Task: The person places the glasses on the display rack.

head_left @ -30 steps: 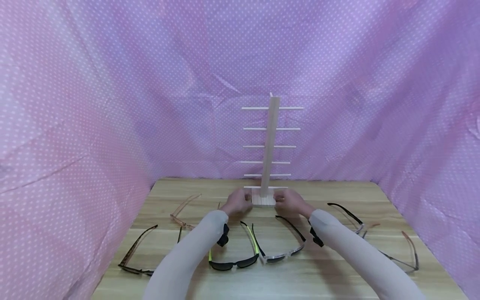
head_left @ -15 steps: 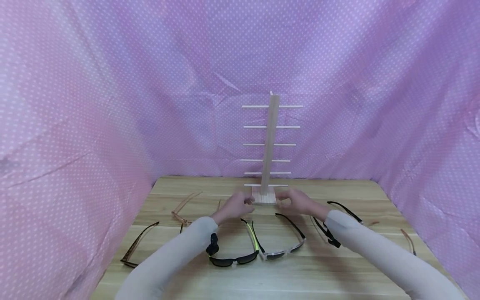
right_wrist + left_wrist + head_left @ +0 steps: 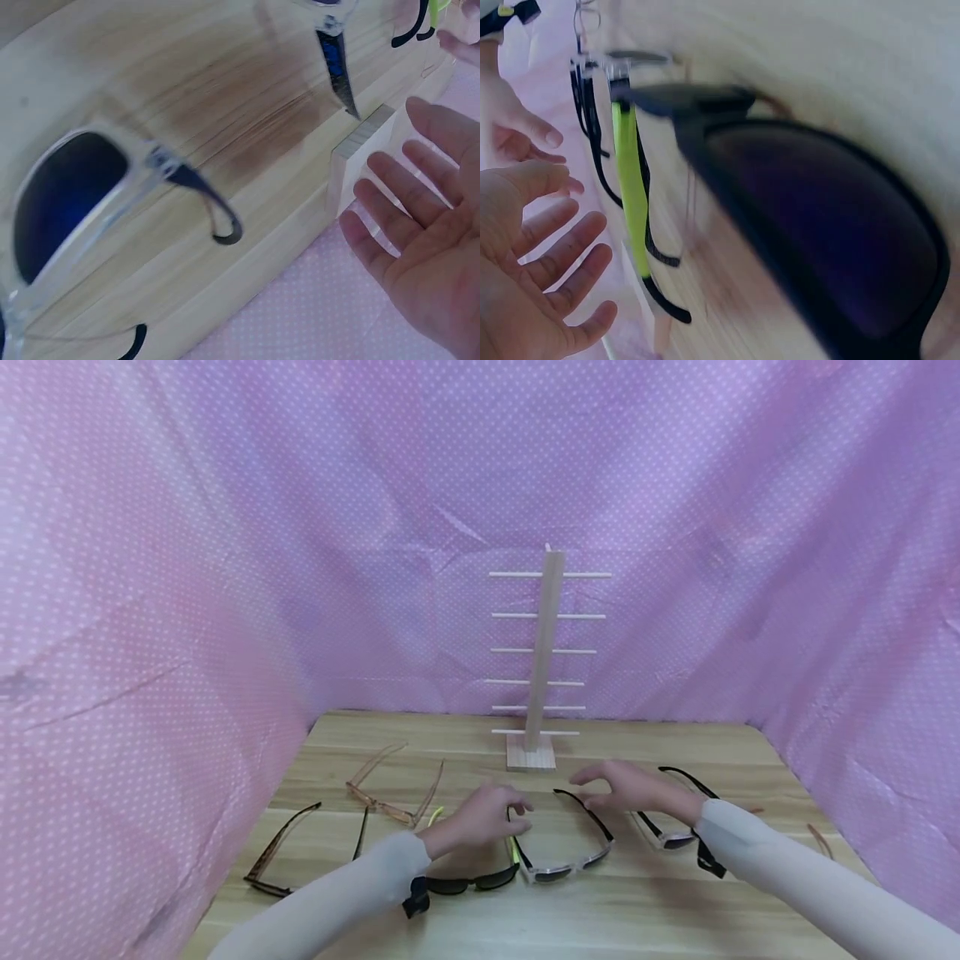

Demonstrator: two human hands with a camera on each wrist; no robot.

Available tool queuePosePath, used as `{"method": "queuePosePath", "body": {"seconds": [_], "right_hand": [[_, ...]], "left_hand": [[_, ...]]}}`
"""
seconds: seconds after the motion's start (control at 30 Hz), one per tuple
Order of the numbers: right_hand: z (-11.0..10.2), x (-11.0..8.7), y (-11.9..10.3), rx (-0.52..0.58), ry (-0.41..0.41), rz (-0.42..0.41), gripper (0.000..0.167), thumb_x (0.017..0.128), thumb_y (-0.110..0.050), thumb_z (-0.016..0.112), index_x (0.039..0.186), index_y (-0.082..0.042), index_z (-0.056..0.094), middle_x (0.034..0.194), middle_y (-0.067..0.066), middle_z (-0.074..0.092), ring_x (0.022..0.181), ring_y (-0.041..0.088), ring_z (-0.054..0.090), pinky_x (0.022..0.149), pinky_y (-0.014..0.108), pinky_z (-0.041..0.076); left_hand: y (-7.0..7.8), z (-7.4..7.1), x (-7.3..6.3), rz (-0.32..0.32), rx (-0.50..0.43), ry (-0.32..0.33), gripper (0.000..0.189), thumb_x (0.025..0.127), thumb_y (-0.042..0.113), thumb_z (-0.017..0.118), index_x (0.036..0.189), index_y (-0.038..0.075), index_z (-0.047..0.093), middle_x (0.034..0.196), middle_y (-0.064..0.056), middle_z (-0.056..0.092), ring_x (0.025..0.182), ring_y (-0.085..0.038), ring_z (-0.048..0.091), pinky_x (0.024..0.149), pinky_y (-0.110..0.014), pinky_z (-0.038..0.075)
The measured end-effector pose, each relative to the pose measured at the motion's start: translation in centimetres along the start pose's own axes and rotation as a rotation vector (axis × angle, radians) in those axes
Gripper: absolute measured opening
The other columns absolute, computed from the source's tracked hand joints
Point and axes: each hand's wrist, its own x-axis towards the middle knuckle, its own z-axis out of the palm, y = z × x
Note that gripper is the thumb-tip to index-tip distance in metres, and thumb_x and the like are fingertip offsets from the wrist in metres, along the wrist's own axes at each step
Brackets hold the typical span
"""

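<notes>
My left hand (image 3: 483, 814) hovers above the black and yellow-green sunglasses (image 3: 474, 884), its fingers loosely spread and holding nothing. In the left wrist view a dark lens (image 3: 825, 217) and a yellow-green temple (image 3: 632, 180) stand close beside that hand. My right hand (image 3: 626, 787), also relaxed and without anything in it, is above the table between two clear-framed sunglasses, the middle pair (image 3: 555, 873) and the right pair (image 3: 677, 842). Behind both hands rises a wooden eyewear rack (image 3: 546, 652) with bare pegs; its base (image 3: 367, 146) shows beyond the right fingertips in the right wrist view.
Peach clear glasses (image 3: 384, 807) and tortoiseshell glasses (image 3: 266, 858) lie on the left of the wooden table (image 3: 585, 927). Another pair's brownish temple tip (image 3: 821, 841) shows at the right, mostly hidden by my sleeve. A pink-purple dotted curtain (image 3: 375, 527) encloses the table.
Both hands have left the sides of the rack's base and drawn back toward me, the right also moving rightward. The rack stays in place. The right clear-framed sunglasses are more exposed.
</notes>
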Motion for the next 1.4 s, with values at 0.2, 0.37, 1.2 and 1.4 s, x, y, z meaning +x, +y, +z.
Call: {"method": "queuePosePath", "body": {"seconds": [0.2,0.37,1.2,1.4], "right_hand": [[-0.2,-1.7,0.0,-0.006,-0.043,-0.038,0.036,0.091,-0.009,0.074,0.126,0.002,0.069,0.125,0.014,0.072,0.119,0.035,0.066,0.100,0.051,0.053],[-0.3,-2.4,-0.2,0.009,-0.083,-0.013,0.041,0.089,-0.008,0.075,0.129,-0.002,0.068,0.129,0.012,0.071,0.123,0.036,0.064,0.102,0.053,0.051],[1.0,-3.7,-0.3,-0.044,-0.141,-0.117,0.045,0.078,-0.002,0.082,0.122,-0.002,0.071,0.122,0.013,0.073,0.114,0.031,0.069,0.098,0.045,0.056],[0.9,-4.2,-0.3,-0.071,-0.129,-0.091,0.037,0.081,-0.006,0.082,0.117,-0.005,0.074,0.118,0.010,0.075,0.111,0.028,0.070,0.095,0.044,0.057]], "left_hand": [[1.2,0.8,-1.0,0.071,0.047,-0.003,0.024,0.092,0.024,0.077,0.113,0.012,0.077,0.103,0.002,0.077,0.096,-0.009,0.069,0.088,-0.022,0.052],[1.3,1.2,-1.7,0.104,0.089,0.001,0.024,0.092,0.030,0.077,0.111,0.016,0.078,0.104,0.007,0.077,0.099,-0.006,0.065,0.093,-0.025,0.049],[0.6,2.6,-2.0,0.202,0.167,-0.057,0.016,0.086,0.033,0.083,0.099,0.023,0.081,0.098,0.014,0.075,0.098,-0.004,0.062,0.096,-0.027,0.047],[0.7,2.7,-2.0,0.183,0.188,-0.015,0.006,0.087,0.026,0.082,0.093,0.024,0.081,0.095,0.014,0.075,0.098,-0.004,0.063,0.098,-0.033,0.049]]}}
